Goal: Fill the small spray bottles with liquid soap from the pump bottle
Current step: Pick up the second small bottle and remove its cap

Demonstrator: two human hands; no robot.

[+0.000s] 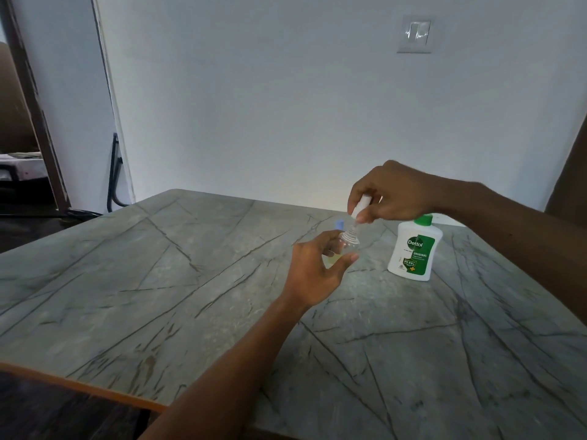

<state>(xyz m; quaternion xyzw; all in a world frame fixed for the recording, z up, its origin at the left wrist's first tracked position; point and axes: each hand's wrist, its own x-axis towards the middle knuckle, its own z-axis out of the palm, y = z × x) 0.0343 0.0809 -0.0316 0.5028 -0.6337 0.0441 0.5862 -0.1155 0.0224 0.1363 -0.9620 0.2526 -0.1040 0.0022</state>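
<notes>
Gripping the small spray bottle (347, 245) mid-frame in your left hand (313, 274), hold it upright while your right hand (394, 193), pinching the white spray cap (360, 207), seats it squarely on the neck, beside the Dettol pump bottle (413, 250).

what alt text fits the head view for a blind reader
A left hand holds a small clear bottle with yellowish liquid; the right hand holds a white spray top over its neck. A white Dettol bottle stands nearby on a grey table.
</notes>
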